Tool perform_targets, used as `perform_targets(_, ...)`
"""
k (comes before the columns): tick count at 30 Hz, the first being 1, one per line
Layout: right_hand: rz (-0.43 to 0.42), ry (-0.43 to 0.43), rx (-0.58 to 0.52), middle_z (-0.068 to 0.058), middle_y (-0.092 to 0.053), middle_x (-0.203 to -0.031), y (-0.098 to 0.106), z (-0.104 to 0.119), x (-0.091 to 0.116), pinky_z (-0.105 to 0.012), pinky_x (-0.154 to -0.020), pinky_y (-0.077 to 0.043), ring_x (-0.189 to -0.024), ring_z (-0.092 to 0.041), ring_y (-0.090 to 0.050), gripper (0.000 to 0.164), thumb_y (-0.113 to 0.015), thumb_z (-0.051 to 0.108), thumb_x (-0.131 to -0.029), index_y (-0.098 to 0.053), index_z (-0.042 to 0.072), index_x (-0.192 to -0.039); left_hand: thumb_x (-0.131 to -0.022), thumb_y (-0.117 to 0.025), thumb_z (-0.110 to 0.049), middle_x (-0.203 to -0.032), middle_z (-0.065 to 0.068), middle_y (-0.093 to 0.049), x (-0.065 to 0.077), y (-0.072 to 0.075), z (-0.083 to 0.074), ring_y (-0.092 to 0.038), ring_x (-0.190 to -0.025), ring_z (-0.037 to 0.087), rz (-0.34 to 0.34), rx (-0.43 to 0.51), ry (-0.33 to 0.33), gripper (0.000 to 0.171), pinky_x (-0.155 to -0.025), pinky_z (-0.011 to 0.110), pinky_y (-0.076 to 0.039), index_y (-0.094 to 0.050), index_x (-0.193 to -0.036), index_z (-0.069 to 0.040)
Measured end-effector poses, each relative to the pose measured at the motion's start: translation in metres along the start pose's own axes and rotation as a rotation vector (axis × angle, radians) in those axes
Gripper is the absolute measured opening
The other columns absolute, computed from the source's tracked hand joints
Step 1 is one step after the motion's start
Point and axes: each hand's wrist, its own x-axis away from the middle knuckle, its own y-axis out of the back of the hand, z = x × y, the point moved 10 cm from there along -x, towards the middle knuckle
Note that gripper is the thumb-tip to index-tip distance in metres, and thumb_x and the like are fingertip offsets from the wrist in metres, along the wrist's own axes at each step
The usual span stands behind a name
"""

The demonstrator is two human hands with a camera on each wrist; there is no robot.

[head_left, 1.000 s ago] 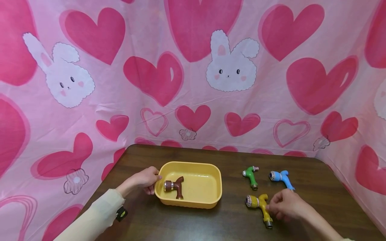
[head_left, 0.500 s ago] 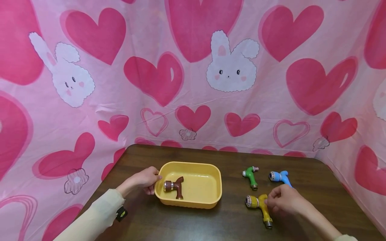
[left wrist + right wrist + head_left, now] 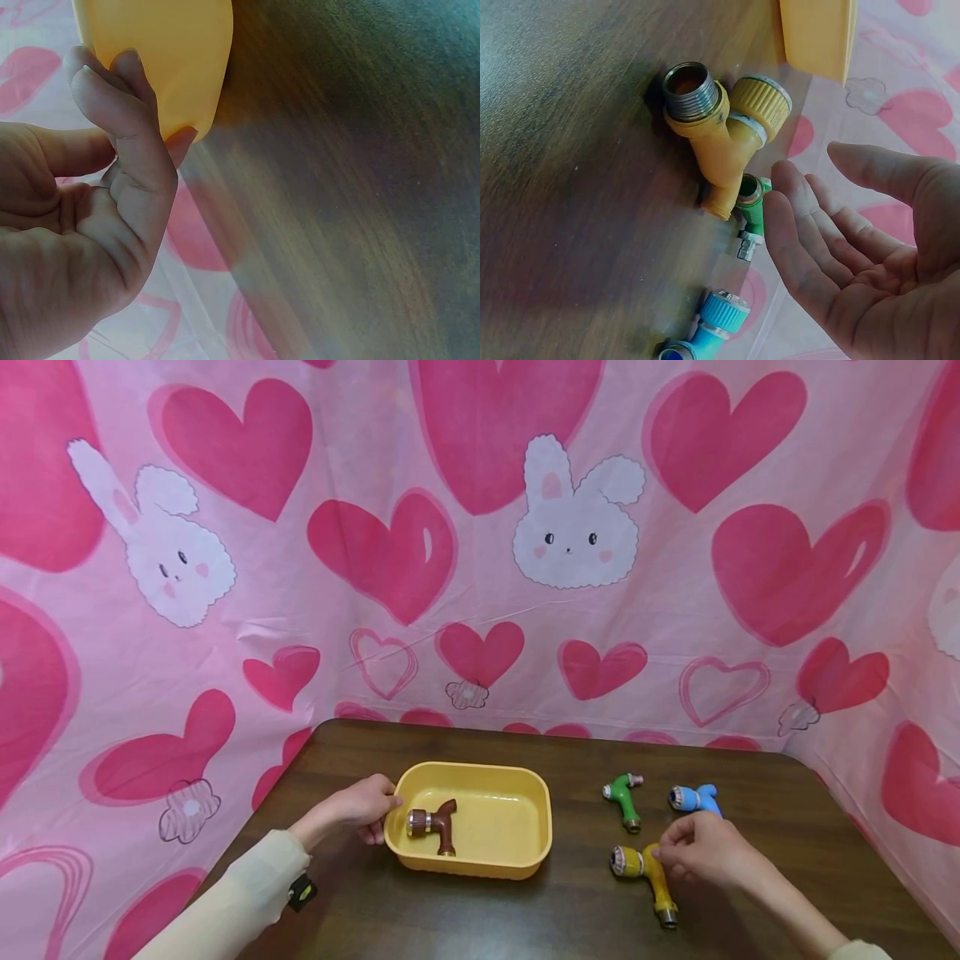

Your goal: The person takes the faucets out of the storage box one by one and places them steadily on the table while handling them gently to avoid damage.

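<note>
My left hand (image 3: 366, 806) grips the left end of a yellow plastic basin (image 3: 517, 860), thumb at the rim and fingers below it. The basin's wall (image 3: 187, 67) also shows in the left wrist view. Inside the basin lies a brown faucet (image 3: 442, 827). My right hand (image 3: 708, 852) hovers beside a yellow faucet (image 3: 654, 877) on the table. In the right wrist view its thumb stands apart from the loosely bent fingers (image 3: 802, 255), and nothing is between them. The yellow faucet (image 3: 720, 154) has a ribbed knob and a threaded metal end.
Behind the yellow faucet lie a green faucet (image 3: 624, 802) and a blue faucet (image 3: 697, 798), the latter partly hidden by my right hand. The dark wooden table (image 3: 450, 918) is backed by a pink cloth (image 3: 480, 602) with hearts and rabbits.
My right hand has shifted slightly up and away from me, along the yellow faucet towards the blue one. My left hand and the basin have stayed in place.
</note>
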Motion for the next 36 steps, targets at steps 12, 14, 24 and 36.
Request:
perform_targets(12,0.049,0.053,-0.014,-0.008,-0.072,-0.075,-0.003,0.014,-0.004,-0.037,-0.057,-0.059,-0.067,-0.025,-0.067,0.014,-0.075,0.013,-0.096,-0.075,0.000,-0.090,-0.109,-0.052,-0.005,-0.057,0.011,-0.061,-0.001,-0.001,0.000,-0.056,-0.042,0.014,0.004,-0.004,0.001,0.019,-0.044,0.028,-0.055,-0.067,-0.102,0.003)
perform_targets(14,0.052,0.065,-0.016,-0.008,-0.071,-0.073,-0.004,0.016,-0.006,-0.036,-0.056,-0.059,-0.065,-0.025,-0.066,0.014,-0.075,0.012,-0.096,-0.075,0.000,-0.089,-0.109,-0.052,-0.005,-0.057,0.011,-0.061,-0.001,-0.001,0.000,-0.056,-0.042,0.014,0.005,-0.005,-0.002,0.018,-0.043,0.028,-0.055,-0.067,-0.101,0.003)
perform_targets(24,0.031,0.133,0.024,-0.007,-0.073,-0.075,-0.005,0.036,-0.013,-0.034,-0.055,-0.059,-0.063,-0.027,-0.068,0.009,-0.074,0.007,-0.092,-0.075,0.000,-0.087,-0.109,-0.052,-0.005,-0.056,0.011,-0.061,-0.002,0.000,0.000,-0.056,-0.042,0.014,0.002,-0.006,-0.004,0.018,-0.043,0.028,-0.055,-0.066,-0.103,0.004)
perform_targets(36,0.032,0.076,0.047,-0.006,-0.070,-0.070,-0.015,0.055,-0.022,-0.032,-0.056,-0.057,-0.065,-0.027,-0.068,0.016,-0.079,0.016,-0.094,-0.076,0.001,-0.094,-0.108,-0.053,-0.005,-0.057,0.011,-0.061,-0.001,0.000,-0.001,-0.057,-0.042,0.014,0.008,-0.016,-0.004,0.017,-0.044,0.028,-0.056,-0.068,-0.105,0.004)
